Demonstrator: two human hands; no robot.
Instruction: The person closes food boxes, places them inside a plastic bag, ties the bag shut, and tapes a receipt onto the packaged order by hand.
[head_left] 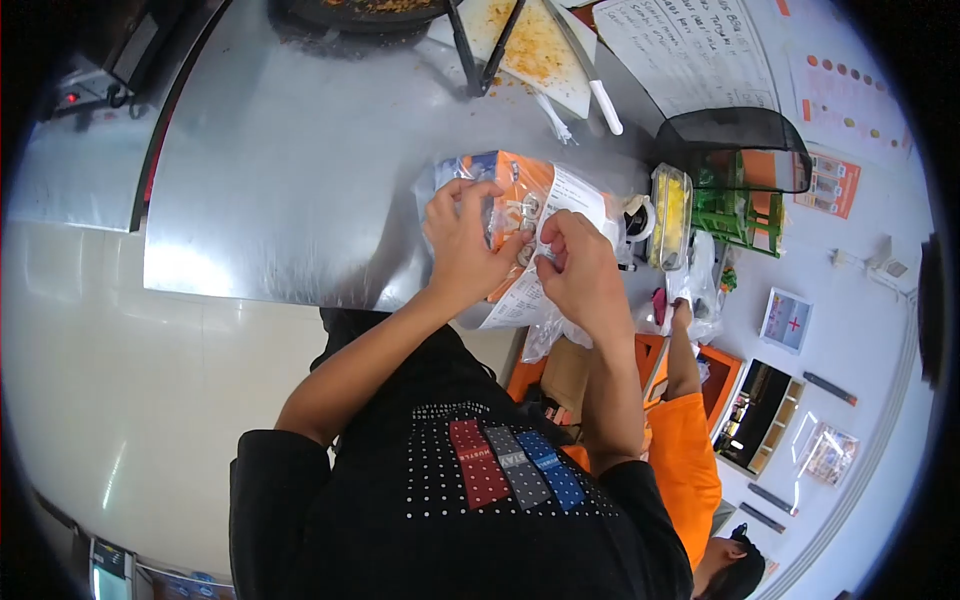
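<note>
An orange and blue box (516,180) lies in a clear plastic bag (545,335) on the steel table, with a white printed receipt (578,200) along its right side. My left hand (465,240) rests on the box with thumb and forefinger spread apart. At the receipt's edge, my right hand (585,275) is closed in a pinch on the bag's thin plastic. Exactly how much plastic sits between those fingertips is hidden.
On the steel table (260,170) are a cutting board (515,50) with crumbs, a white-handled knife (605,108), black tongs (480,70) and a pan (350,15). A yellow-filled container (672,215) and green basket (740,215) stand right. A co-worker in an orange shirt (685,470) works nearby.
</note>
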